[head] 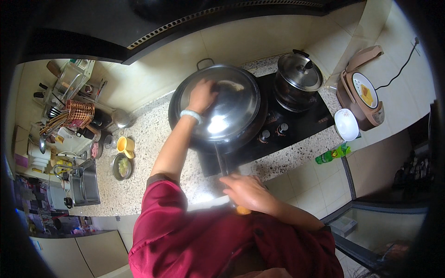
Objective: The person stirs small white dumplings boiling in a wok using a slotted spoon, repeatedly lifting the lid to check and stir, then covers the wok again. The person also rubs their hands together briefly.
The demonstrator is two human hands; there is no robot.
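A large wok (175,128) stands on the left part of the black cooktop, covered by a domed metal lid (236,104). My left hand (202,94), with a pale bangle (191,115) at the wrist, is at the top of the lid; the lid's knob is hidden under it. My right hand (245,190) is closed around the long handle of a metal utensil (221,160), whose upper end meets the near rim of the wok. An orange end piece (243,210) shows below that hand. What lies inside the wok is hidden.
A lidded pot (299,81) stands on the cooktop's right side (288,135). Further right are an open rice cooker (358,100), a white bowl (346,125) and a green packet (332,155). At left are a yellow mug (125,145), a metal bowl (121,166) with chopped greens, and a sink (85,184).
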